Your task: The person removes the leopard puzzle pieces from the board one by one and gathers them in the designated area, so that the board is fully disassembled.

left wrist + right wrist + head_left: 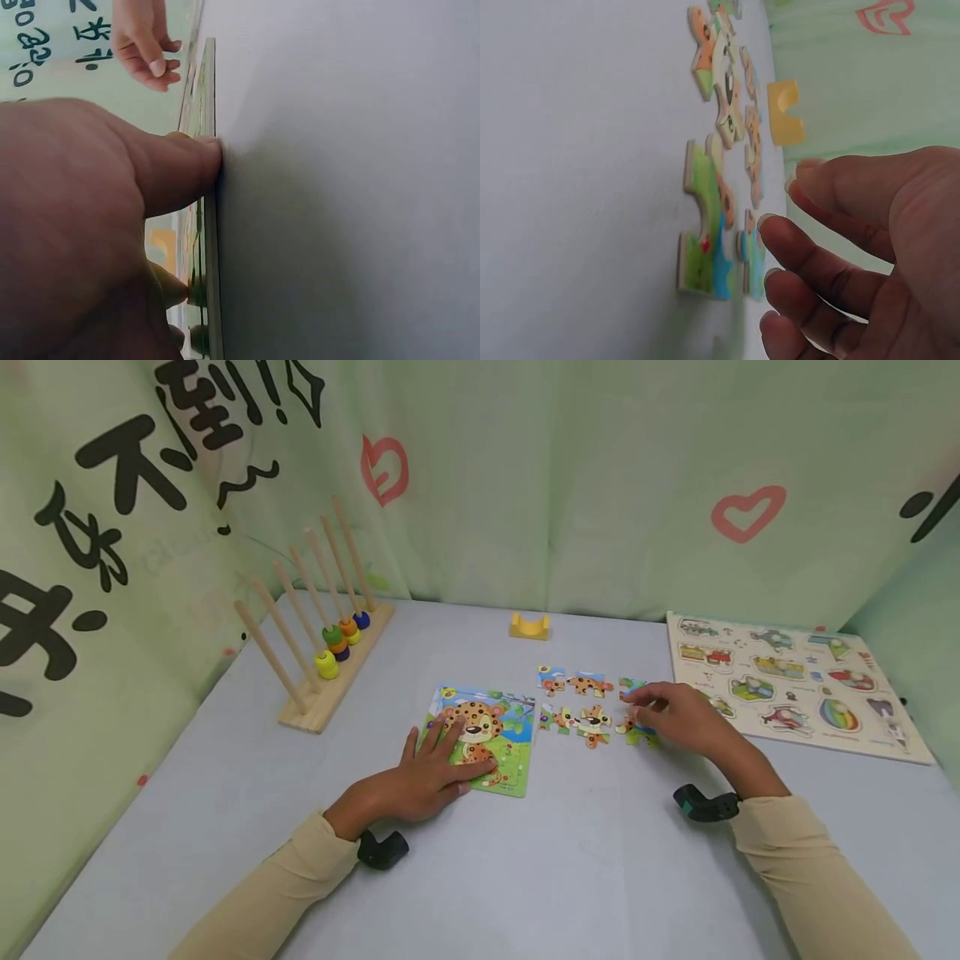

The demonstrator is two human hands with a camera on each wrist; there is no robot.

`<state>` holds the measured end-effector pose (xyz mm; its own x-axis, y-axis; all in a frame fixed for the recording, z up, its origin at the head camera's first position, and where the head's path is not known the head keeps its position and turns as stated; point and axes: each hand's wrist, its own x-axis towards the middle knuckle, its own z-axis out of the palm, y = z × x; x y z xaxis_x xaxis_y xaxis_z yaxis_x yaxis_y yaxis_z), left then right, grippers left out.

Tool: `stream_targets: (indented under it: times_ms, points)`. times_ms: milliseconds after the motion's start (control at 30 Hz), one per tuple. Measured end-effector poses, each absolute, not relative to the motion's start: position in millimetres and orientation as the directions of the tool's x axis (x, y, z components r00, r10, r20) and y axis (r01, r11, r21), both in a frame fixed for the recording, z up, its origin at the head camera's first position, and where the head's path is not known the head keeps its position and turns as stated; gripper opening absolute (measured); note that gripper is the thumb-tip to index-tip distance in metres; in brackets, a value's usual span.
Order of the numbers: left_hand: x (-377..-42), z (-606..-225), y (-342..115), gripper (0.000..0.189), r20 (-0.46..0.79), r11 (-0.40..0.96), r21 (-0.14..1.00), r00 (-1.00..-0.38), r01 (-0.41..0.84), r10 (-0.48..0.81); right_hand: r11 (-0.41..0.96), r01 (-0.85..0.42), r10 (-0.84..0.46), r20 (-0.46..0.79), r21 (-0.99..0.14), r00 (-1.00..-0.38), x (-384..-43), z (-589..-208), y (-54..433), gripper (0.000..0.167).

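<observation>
My left hand (431,777) rests with spread fingers on a leopard picture board (517,781). In the left wrist view its thumb (180,169) presses near the board's edge. To the right of the board lie several loose jigsaw pieces in two rough rows, among them a leopard-face piece (592,718) and a spotted piece (590,684). Over the rightmost ones hovers my right hand (678,714), its fingers loosely bent. The right wrist view shows nothing between thumb and fingertips, and the green-and-blue piece (703,262) lies apart from them on the table.
A wooden peg stand (337,681) with several coloured beads stands at the back left. Behind the pieces sits a yellow notched block (529,627). At the right lies a large picture puzzle board (795,693). A printed green curtain (555,485) hangs behind the table.
</observation>
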<state>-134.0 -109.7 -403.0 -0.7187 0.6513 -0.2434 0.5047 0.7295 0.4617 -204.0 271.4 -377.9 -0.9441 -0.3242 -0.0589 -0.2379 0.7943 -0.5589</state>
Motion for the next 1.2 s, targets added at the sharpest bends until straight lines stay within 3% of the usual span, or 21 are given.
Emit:
stream_targets:
  times_ms: [267,433,767,1000,1200]
  points:
    - [-133.9,-403.0,-110.7,0.046,-0.191,0.696,0.485,-0.713,0.529,0.675,0.766,-0.243,-0.336,-0.048,-0.596,-0.941,-206.6,-369.3,243.3,0.031]
    - [-135.5,-398.0,-119.9,0.047,-0.173,0.708,0.506,-0.746,0.493,0.644,0.71,-0.273,-0.376,-0.022,-0.649,-0.926,-209.8,-370.9,206.0,0.03]
    - [-126.4,-392.8,-121.6,0.053,-0.225,0.715,0.467,-0.712,0.519,0.665,0.585,-0.412,-0.547,0.036,-0.698,-0.836,-208.6,-371.7,137.5,0.024]
    - [-117.7,-392.5,-121.9,0.062,-0.253,0.779,0.396,-0.758,0.485,0.601,0.564,-0.346,-0.597,-0.08,-0.749,-0.798,-206.2,-376.8,113.0,0.03]
    - [-114.8,-396.5,-125.9,0.064,-0.274,0.785,0.43,-0.764,0.446,0.584,0.523,-0.325,-0.603,-0.073,-0.788,-0.794,-206.1,-387.6,99.0,0.028]
